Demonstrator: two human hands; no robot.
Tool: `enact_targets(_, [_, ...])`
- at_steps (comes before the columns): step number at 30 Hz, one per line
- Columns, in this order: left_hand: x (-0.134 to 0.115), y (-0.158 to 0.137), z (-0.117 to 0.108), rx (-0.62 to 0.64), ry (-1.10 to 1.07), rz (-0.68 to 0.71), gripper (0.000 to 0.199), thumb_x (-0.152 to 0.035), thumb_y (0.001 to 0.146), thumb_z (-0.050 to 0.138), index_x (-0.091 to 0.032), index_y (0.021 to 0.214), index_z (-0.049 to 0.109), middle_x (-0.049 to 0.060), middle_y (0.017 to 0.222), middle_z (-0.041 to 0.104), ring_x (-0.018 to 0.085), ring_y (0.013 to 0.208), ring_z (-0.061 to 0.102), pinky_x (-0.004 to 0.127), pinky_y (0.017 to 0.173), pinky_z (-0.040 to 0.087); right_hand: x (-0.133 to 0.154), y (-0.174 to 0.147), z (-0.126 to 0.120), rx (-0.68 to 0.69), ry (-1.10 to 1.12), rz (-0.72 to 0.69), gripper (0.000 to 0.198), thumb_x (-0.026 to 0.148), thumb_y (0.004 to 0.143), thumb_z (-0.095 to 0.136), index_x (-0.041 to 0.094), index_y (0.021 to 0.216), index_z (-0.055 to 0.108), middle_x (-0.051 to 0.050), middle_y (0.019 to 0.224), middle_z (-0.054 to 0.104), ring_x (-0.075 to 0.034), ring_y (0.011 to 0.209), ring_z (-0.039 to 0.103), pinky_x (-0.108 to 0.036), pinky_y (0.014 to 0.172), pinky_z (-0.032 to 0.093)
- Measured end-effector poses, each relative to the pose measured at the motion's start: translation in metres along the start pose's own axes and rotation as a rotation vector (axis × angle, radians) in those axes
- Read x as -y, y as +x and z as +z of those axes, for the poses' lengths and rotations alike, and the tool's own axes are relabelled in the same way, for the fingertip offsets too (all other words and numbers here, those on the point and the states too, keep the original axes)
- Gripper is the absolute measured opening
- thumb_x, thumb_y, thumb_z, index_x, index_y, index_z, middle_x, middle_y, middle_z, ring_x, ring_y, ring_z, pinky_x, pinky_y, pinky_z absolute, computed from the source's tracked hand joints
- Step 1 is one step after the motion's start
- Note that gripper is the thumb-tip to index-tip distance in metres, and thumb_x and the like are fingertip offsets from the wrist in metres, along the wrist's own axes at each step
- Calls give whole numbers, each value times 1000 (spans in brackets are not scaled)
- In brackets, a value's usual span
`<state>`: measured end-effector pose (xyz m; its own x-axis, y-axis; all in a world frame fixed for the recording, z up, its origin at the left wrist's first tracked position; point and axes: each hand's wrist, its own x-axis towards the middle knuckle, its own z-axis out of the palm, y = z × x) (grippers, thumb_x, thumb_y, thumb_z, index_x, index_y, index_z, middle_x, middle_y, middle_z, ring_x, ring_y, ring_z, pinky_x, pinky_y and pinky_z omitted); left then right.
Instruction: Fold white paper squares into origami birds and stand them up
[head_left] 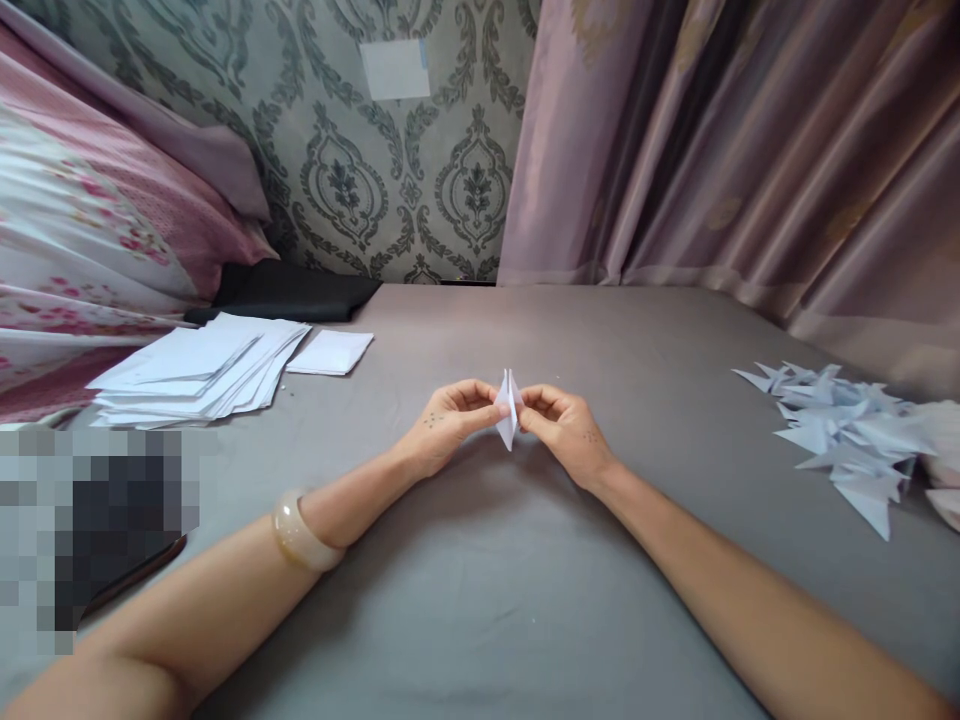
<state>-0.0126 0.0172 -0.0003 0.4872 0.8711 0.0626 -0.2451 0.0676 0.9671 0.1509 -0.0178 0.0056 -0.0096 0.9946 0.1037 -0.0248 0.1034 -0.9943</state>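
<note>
A small folded white paper piece (509, 418), pointed at its lower end, is held upright between my two hands over the grey sheet. My left hand (454, 420) pinches its left side with thumb and fingers. On the opposite side, my right hand (562, 425) pinches the right edge the same way. Two narrow tips stick up at the top of the fold. The fingertips behind the paper are partly hidden. A pale bangle (300, 535) circles my left forearm.
Loose white sheets (195, 370) are stacked at the left, beside a smaller square paper pile (331, 352). Behind them lies a black flat item (292, 290). Several folded paper shapes (847, 425) lie heaped at the right. Curtains (712, 150) hang at the back right.
</note>
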Motion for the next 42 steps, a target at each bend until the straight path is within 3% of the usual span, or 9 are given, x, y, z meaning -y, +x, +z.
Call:
enact_targets(6, [1,-1,1,-76,51,47,21,-29,70,77,-14,76,64,2,78,66,12,73,59,27,77,44,4,-3,-2,119,12,-13,17,27,73,64,20,88,67,-2,83,67,-15,79,60,-30,72,46])
enact_targets(11, [3,1,0,-99,35,83,21,-27,69,77,-13,77,63,1,77,64,10,71,58,25,73,44,6,-4,2,32,-29,11,22,36,70,71,20,85,68,-2,83,68,-15,77,61,-31,73,48])
enact_targets(16, [2,0,2,-57,-30,79,29,-24,69,78,-16,92,63,1,83,66,11,77,60,26,76,46,-1,0,1,-10,-17,-14,19,36,70,70,21,82,70,-1,77,69,-16,75,63,-34,76,49])
enact_targets(20, [1,0,1,-45,1,15,22,-29,70,77,-13,81,66,2,80,67,12,72,60,27,75,45,-2,-1,0,-11,-7,-1,21,38,68,72,22,82,71,-2,80,70,-17,78,63,-33,76,48])
enact_targets(27, [5,3,-4,-80,-22,54,21,-29,69,78,-15,81,69,2,80,69,13,73,61,29,77,45,0,-3,2,10,-29,101,27,44,70,72,20,83,73,-4,82,72,-15,73,61,-30,67,46])
enact_targets(36, [0,2,-2,-118,-17,-71,24,-29,66,80,-14,82,69,3,79,68,13,73,60,29,76,44,-1,-4,3,-115,-12,23,20,39,66,77,21,75,73,-2,77,73,-15,71,63,-31,75,48])
enact_targets(42, [2,4,-6,-130,50,-33,19,-30,67,79,-16,74,70,0,71,64,10,68,55,26,72,42,-4,-4,3,-87,1,-1,24,42,65,77,21,74,72,-3,79,73,-17,74,65,-32,73,50])
